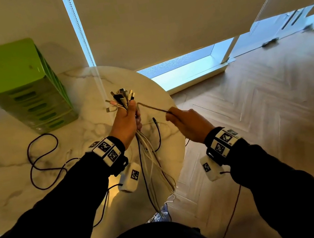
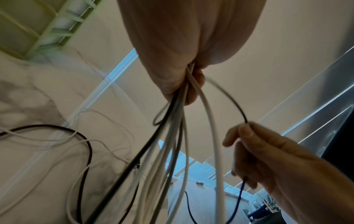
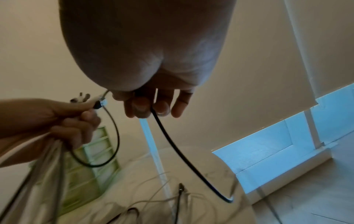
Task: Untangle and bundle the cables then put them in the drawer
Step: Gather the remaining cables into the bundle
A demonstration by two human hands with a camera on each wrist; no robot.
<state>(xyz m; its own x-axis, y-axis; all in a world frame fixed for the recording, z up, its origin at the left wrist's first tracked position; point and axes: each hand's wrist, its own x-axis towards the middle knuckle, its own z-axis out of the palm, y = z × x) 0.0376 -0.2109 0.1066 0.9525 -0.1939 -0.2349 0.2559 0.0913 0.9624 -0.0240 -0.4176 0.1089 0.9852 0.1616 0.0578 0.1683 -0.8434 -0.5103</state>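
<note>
My left hand (image 1: 129, 119) grips a bunch of white and dark cables (image 1: 152, 157) above the round marble table (image 1: 13, 165). Their plugs (image 1: 121, 96) stick up out of the fist and the tails hang down past the table edge. My right hand (image 1: 181, 120) pinches one thin dark cable (image 1: 153, 108), stretched taut from the bunch to the right. The left wrist view shows the fist (image 2: 182, 84) round the cables and the right hand (image 2: 249, 145) holding the dark cable (image 2: 231, 103). In the right wrist view that dark cable (image 3: 172, 139) runs down from my right hand's fingers (image 3: 145, 106).
A green drawer tower (image 1: 24, 85) stands at the table's back left, its drawers closed. A loose dark cable (image 1: 39, 158) loops on the table's left side, with thin white leads beside it. Wooden floor lies to the right, and blinds cover the window behind.
</note>
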